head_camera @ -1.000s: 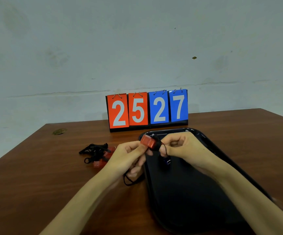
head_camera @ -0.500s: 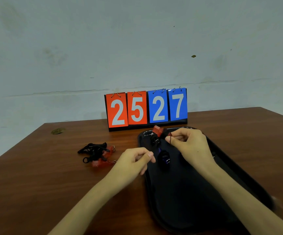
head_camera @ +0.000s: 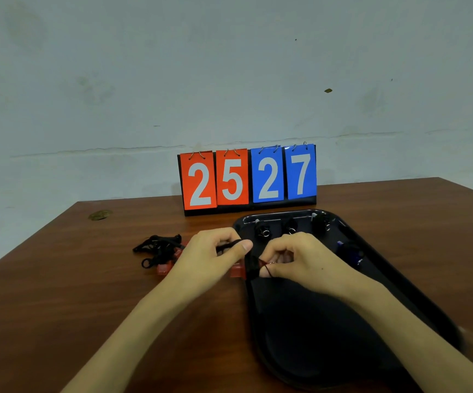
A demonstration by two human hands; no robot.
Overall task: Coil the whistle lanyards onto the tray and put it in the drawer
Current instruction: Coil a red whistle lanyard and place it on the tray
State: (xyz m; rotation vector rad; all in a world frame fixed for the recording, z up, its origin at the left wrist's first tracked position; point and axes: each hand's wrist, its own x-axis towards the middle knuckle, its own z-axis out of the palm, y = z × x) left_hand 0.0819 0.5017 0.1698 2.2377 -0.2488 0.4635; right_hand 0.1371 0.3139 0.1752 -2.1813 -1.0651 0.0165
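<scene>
Both hands meet at centre frame, over the tray's left rim. L hand (head_camera: pixel 209 256): fingers curled, thumb & forefinger pinch a strand of black lanyard (head_camera: pixel 253 266). R hand (head_camera: pixel 300 262): fingers also curled, thumb & fingertips pinch the same lanyard close to a small metal ring (head_camera: pixel 272 262). Between the hands the lanyard is bunched in a dark wad round a red whistle (head_camera: pixel 236 271). Only the whistle's red end shows, just below the L thumb. Can't tell if it touches the tray or is held clear of it.

Tray (head_camera: pixel 314 336): black, fills lower right of frame, sits on the brown worktop (head_camera: pixel 87 293). Along its far rim are 3 coiled bundles (head_camera: pixel 262 231) in a row, rings glinting. A 4th bundle (head_camera: pixel 350 251), w/ a blue bit showing, lies right of the R hand nr the tray's right side.

Left of centre, on the worktop just beside the L hand: a loose pile (head_camera: pixel 158 251) of black lanyards w/ red whistles, tangled.

At the back of the worktop, centre frame: scoreboard (head_camera: pixel 248 180), upright, 25 in orange & 27 in blue. There's a small dull mark (head_camera: pixel 100 214) on the worktop's far left corner. A pale wall (head_camera: pixel 229 66) fills the upper half.
</scene>
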